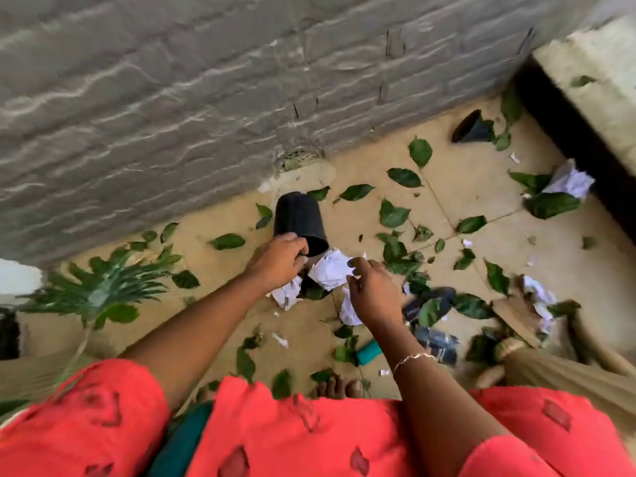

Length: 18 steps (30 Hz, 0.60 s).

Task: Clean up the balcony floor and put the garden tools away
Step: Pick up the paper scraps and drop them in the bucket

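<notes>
Left hand [280, 259] grips the rim of a black pot [299, 218], which lies tipped on the balcony floor [464, 187] near the wall. Right hand [373, 290] pinches a crumpled paper [330, 270] just beside the pot's mouth.

Risks noted:
- The pot is held by its rim only, so it may roll or spill.
- The paper, pinched at one edge, may tear or miss the mouth.
- Leaves [394, 215] lie around the bare foot [339, 387], a slip hazard.
- Items at lower right are blurred, so no tools can be confirmed.

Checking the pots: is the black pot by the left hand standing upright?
No, the black pot is tipped sideways, with the left hand gripping its rim.
</notes>
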Each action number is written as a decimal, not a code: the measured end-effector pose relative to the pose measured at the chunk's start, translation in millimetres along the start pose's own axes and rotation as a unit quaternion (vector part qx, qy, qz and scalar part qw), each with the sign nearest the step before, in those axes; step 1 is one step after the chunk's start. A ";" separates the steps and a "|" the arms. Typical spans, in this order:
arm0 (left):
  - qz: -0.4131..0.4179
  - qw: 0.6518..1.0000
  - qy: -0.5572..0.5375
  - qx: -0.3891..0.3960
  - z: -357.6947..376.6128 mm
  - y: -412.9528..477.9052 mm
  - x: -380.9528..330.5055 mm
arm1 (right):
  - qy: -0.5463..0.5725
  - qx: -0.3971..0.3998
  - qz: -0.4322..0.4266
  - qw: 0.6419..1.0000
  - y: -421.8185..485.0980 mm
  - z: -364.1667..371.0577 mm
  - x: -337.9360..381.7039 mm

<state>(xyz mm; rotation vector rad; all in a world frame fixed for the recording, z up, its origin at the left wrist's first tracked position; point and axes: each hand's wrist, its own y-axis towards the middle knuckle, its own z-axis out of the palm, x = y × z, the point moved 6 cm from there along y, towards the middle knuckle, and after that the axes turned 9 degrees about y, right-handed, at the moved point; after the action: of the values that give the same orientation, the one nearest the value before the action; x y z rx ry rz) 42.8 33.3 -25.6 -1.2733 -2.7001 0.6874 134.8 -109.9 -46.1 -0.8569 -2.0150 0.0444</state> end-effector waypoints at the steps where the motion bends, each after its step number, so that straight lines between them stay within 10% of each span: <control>1: 0.007 1.000 0.022 0.009 7.6 0.1 2.6 | -0.029 0.011 -0.012 0.999 6.0 8.8 -3.2; 10: -0.034 0.994 0.049 0.095 81.8 -20.6 36.9 | -0.219 0.065 -0.083 0.970 54.4 37.6 -17.8; 18: -0.074 0.996 -0.050 0.015 123.6 -15.2 40.9 | -0.286 0.137 -0.074 0.945 66.2 67.0 -35.1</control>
<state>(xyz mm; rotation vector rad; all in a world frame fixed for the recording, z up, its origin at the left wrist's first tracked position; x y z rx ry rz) -26.2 10.7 -134.7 -1.0468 -2.8159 0.7919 132.3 -60.9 -133.9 -0.5471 -2.5284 0.5319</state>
